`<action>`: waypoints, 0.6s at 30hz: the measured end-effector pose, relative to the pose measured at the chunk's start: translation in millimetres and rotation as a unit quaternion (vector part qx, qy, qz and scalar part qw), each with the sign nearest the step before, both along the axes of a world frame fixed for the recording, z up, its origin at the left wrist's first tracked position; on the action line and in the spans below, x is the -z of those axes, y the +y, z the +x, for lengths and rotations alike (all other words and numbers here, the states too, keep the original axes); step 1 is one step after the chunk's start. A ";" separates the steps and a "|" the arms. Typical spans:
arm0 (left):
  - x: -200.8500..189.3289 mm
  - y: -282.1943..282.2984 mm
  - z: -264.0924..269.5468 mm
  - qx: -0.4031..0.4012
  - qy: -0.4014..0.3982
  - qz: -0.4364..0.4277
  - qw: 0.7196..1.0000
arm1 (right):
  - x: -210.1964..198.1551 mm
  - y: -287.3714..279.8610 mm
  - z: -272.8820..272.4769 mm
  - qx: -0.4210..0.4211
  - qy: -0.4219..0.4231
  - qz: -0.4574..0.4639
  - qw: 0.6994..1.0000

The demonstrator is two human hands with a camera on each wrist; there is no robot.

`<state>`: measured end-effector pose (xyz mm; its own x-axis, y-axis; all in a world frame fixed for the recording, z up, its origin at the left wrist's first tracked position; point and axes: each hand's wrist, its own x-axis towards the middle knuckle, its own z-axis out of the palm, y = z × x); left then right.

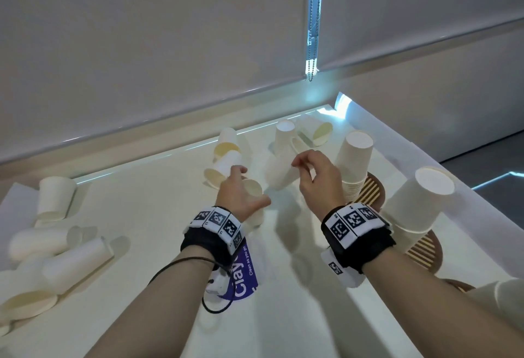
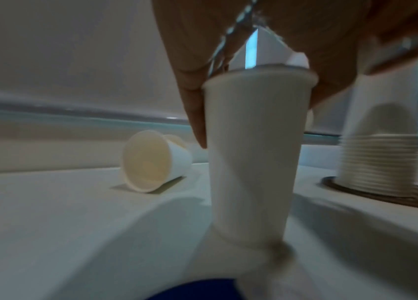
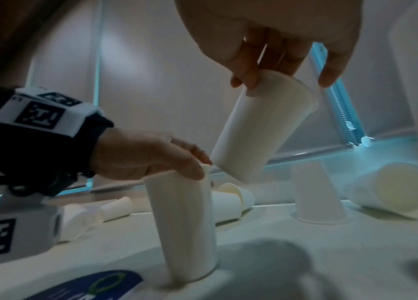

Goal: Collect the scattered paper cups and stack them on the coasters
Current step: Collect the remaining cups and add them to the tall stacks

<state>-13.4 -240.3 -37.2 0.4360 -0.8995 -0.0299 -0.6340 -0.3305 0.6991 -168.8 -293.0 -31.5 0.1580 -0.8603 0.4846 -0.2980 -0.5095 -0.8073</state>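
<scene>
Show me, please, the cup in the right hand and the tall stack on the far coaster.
Cup in the right hand [image 3: 262,125], right wrist view, mid side wall.
Tall stack [image 1: 354,159], head view, side of the top cup.

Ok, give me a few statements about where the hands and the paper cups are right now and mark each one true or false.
1. The right hand holds a tilted cup clear of the table. True.
2. The left hand is empty and flat on the table. False: it grips the top of an inverted cup that stands on the table.
3. A stack of cups stands on a slatted coaster. True.
4. Every loose cup stands upright. False: several lie on their sides, such as the lying cup behind the left hand.
5. A purple label lies under the left wrist. True.
</scene>
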 end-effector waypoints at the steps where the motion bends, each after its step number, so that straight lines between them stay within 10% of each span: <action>1: 0.7 0.9 -5.0 0.026 -0.010 0.000 1.000 | -3.5 4.1 1.1 -0.016 0.017 -0.042 0.999; 7: 8.2 -0.8 -19.8 0.017 0.045 -0.037 0.998 | -14.8 25.7 9.1 -0.039 0.075 -0.174 0.981; 14: 29.6 8.6 -25.6 0.025 0.074 -0.056 0.995 | 7.3 27.7 14.3 -0.203 0.323 0.012 0.924; 18: 35.8 13.0 -28.4 0.056 0.100 -0.040 0.993 | 11.7 29.2 8.1 -0.207 0.274 0.144 0.928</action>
